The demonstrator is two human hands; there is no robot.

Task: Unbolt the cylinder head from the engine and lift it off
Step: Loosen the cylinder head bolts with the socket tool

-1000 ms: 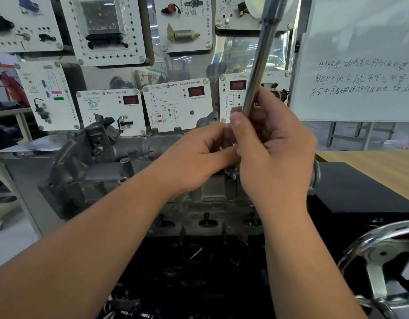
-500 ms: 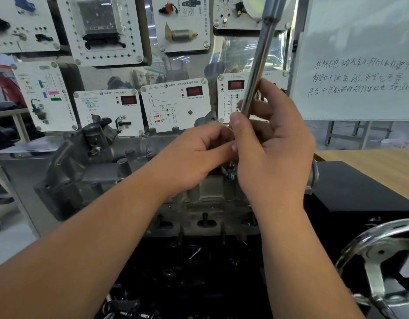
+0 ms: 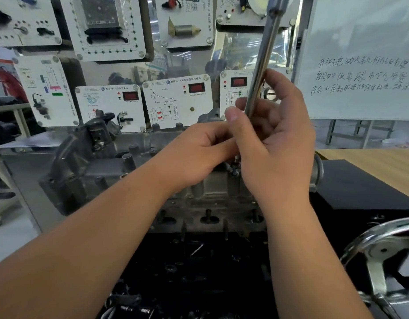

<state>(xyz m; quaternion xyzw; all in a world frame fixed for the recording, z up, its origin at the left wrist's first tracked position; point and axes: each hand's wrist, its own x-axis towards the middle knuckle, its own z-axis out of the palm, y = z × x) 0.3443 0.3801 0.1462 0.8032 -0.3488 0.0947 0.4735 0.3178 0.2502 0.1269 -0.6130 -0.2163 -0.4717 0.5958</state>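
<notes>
**Both hands meet at a steel bar above the cylinder head**

On the far left, white plastic display boards with red digital readouts and mounted car parts hang in rows behind the work.

Below them sits the grey cast-metal cylinder head, rough and grimy, with a dark bracket at its left end, round bosses along the top and a row of dark oval ports with studs along its near face. It rests on top of the black engine block, which fills the lower middle of the view.

The left hand reaches in from the lower left, over the middle of the head. Its fingers are curled inward and its thumb stretches right, to the base of the bar; what they pinch there is hidden behind the other hand.

The long, polished steel tool bar rises steeply from that meeting point and leaves the top of the view, leaning slightly right.

The right hand grasps the bar's lower part: the thumb presses its left side, the fingers wrap loosely round its far side. Just under the palm, a small dark bolt head shows on the cylinder head.

Further right stand a white board with handwriting, a wooden tabletop and, at the lower corner, a chrome handwheel.
</notes>
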